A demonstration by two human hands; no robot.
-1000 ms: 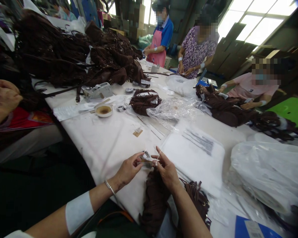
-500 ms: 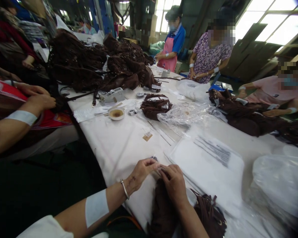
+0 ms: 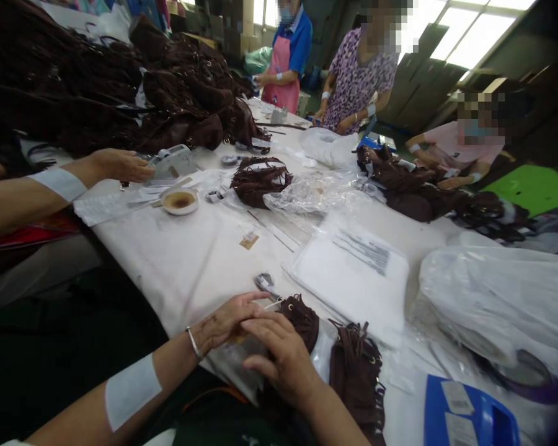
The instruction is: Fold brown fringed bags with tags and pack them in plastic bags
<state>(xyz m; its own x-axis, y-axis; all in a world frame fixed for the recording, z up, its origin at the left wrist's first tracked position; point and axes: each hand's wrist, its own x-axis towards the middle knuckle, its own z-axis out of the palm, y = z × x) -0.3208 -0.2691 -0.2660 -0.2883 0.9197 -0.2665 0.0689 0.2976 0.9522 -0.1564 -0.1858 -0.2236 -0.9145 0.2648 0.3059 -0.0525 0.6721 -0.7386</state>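
Observation:
Over the near edge of the white table, my left hand [image 3: 227, 319] has its fingers stretched out, palm turned inward. My right hand [image 3: 283, 356] overlaps its fingertips, with thumb and fingers apart. A thin white cord runs by the fingertips towards a dark brown fringed bag [image 3: 300, 319] with gold eyelets, just beyond my right hand. Something small and brownish shows faintly between the hands, too blurred to name. Another brown fringed bag [image 3: 357, 378] lies to the right. A small grey roll [image 3: 266, 283] rests on the table beyond my hands.
A co-worker's hand [image 3: 121, 166] reaches in from the left near a tape dispenser [image 3: 174, 162] and a round dish [image 3: 179, 201]. Brown bags [image 3: 97, 93] are heaped behind. Stacked white bags [image 3: 353, 279], a plastic-wrapped bundle [image 3: 493, 291] and a blue holder [image 3: 465, 415] lie right. Three people work across the table.
The view has swung right. My hands have parted from their pinch and the fingers have spread. The near brown bag now shows beyond my right hand. The co-worker's hand has reached towards the tape dispenser.

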